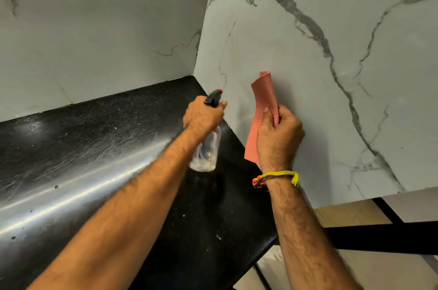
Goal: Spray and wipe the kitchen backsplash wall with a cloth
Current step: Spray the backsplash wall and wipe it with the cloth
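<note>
My left hand (202, 115) grips a clear spray bottle (207, 151) with a black trigger head, its nozzle pointing at the white marble backsplash wall (308, 57) near the corner. My right hand (278, 138) holds a pink cloth (264, 97) upright, just in front of the same wall. The cloth's top edge curls over and its lower end hangs below my palm. The bottle looks nearly empty, with a little liquid at its base.
A black speckled granite countertop (94, 159) runs below the walls, with a bright glare streak across it. A second marble wall (94, 29) meets the first at the corner. The counter ends at the right, above a tiled floor (355, 214).
</note>
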